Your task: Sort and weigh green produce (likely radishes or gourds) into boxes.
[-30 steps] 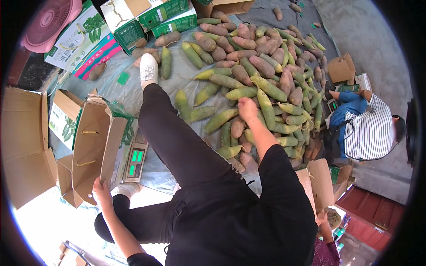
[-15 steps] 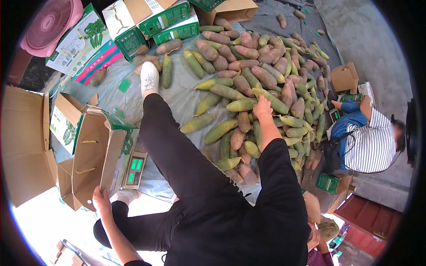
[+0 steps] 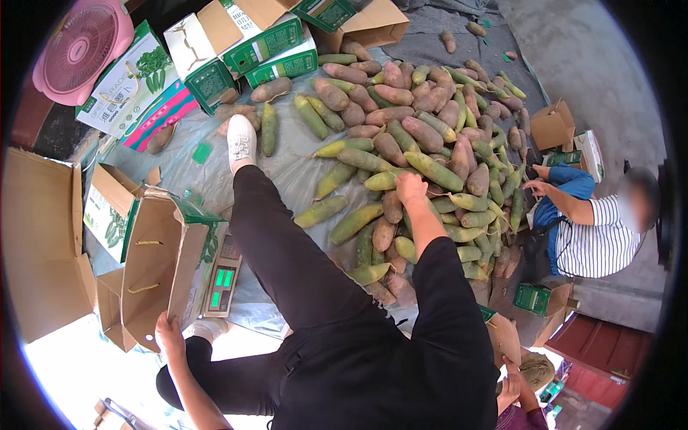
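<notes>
- The fingers of the right hand [image 3: 410, 188] curl down onto the pile of long roots [image 3: 430, 143], seemingly closing round a green-and-yellow one [image 3: 387, 179] lying just left of the palm; whether the grip is complete I cannot tell.
- The left hand [image 3: 169, 331] clasps the near edge of an open brown carton [image 3: 154, 269], fingers wrapped over its rim, at the near left.
- The step in hand, as I judge it, is picking a root from the heap (green ones and reddish-purple ones mixed) for the carton.
- A small digital scale [image 3: 222, 278] sits just right of the carton, near the person's outstretched leg.
- The next move calls for a firm grip on that root, then a lift leftward, across the leg, to the carton.
- Another person in a striped shirt [image 3: 591, 240] works at the pile's right side.
</notes>
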### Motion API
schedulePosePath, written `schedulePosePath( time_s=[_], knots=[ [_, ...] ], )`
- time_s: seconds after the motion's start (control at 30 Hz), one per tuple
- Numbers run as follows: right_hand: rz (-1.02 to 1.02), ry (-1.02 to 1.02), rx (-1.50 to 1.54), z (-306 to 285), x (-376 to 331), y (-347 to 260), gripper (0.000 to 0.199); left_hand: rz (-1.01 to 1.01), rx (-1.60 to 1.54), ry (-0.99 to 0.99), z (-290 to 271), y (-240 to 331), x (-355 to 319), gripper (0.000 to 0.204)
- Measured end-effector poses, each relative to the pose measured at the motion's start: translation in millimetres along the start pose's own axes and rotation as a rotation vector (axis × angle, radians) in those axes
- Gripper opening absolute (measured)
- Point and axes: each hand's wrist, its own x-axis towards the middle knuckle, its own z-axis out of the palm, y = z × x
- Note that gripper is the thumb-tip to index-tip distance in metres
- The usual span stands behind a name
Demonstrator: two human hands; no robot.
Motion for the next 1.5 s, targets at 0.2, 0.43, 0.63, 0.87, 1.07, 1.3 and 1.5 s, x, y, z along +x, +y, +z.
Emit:
schedulePosePath(
  time_s=[0.2, 0.43, 0.63, 0.87, 1.07, 1.3, 1.5],
  knots=[
    [0.109, 0.073, 0.467, -9.2, -25.8, -4.8, 0.024, 0.038, -0.003, 0.004, -6.7, 3.9, 0.6, 0.021],
    [-0.036, 0.168, 1.074, -1.1, -11.5, 27.6, 0.019, -0.012, 0.077, -0.005, -7.5, 19.6, -1.9, 0.021],
    [-0.273, 0.113, 1.323, -98.2, -52.1, -21.7, 0.021, -0.055, 0.189, -0.026, -12.1, 22.0, -7.2, 0.019],
    [-0.783, 0.006, 1.443, -222.0, -134.9, -156.3, 0.017, -0.11, 0.142, -0.033, -23.5, 34.8, -10.9, 0.017],
    [-1.261, -0.247, 1.548, -281.3, -237.3, -286.0, 0.014, -0.06, 0.16, -0.033, -24.2, 28.8, -15.7, 0.014],
    [-1.561, 0.18, 1.486, -224.3, -333.3, -399.8, 0.022, -0.005, 0.072, -0.026, -12.5, 27.3, -15.0, 0.014],
    [-1.359, -0.091, 1.49, -195.2, -352.1, -435.7, 0.021, -0.001, 0.047, -0.027, -7.5, 24.9, -13.7, 0.013]
  ],
)
